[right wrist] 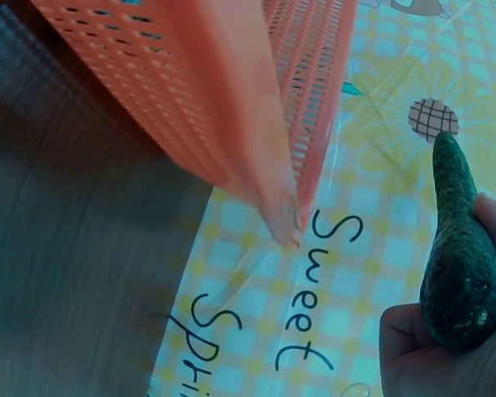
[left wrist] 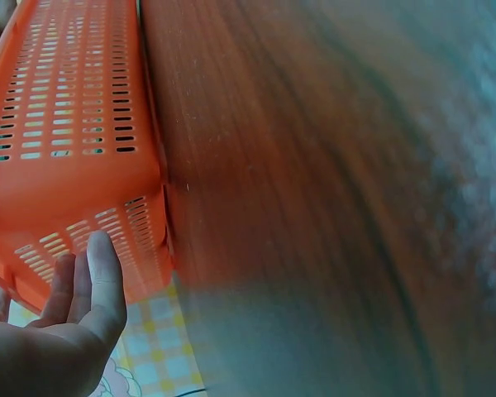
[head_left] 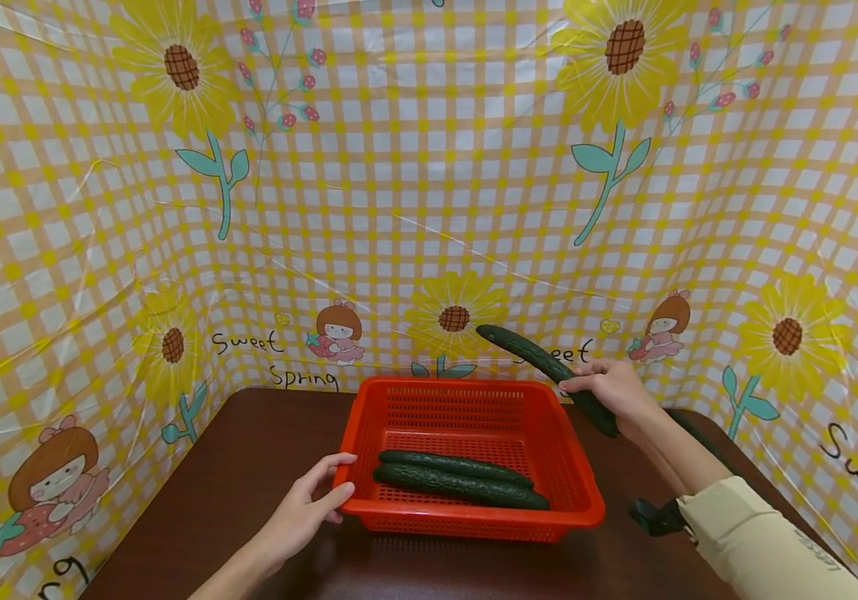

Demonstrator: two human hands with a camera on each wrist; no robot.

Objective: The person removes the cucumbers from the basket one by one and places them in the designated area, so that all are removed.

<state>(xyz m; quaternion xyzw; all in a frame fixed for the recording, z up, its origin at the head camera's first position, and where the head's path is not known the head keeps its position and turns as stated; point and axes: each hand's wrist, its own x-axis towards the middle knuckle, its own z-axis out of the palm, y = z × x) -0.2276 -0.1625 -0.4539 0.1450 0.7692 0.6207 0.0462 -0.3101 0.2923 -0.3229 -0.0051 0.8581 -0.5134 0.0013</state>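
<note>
Your right hand (head_left: 612,390) is gripping a cucumber (head_left: 524,346) by the basket's (head_left: 474,517) right end; 2 other cucumbers (head_left: 466,487) are lying inside the basket. Your left hand (head_left: 308,504) is resting loose fingers on its left rim; pressing firmer is probably preventing slips.

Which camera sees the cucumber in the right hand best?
The head view: it shows the held cucumber end to end, except where the right hand covers it. The right wrist view looks along it from one end, so it seems shorter. The left wrist view doesn't show it.
</note>
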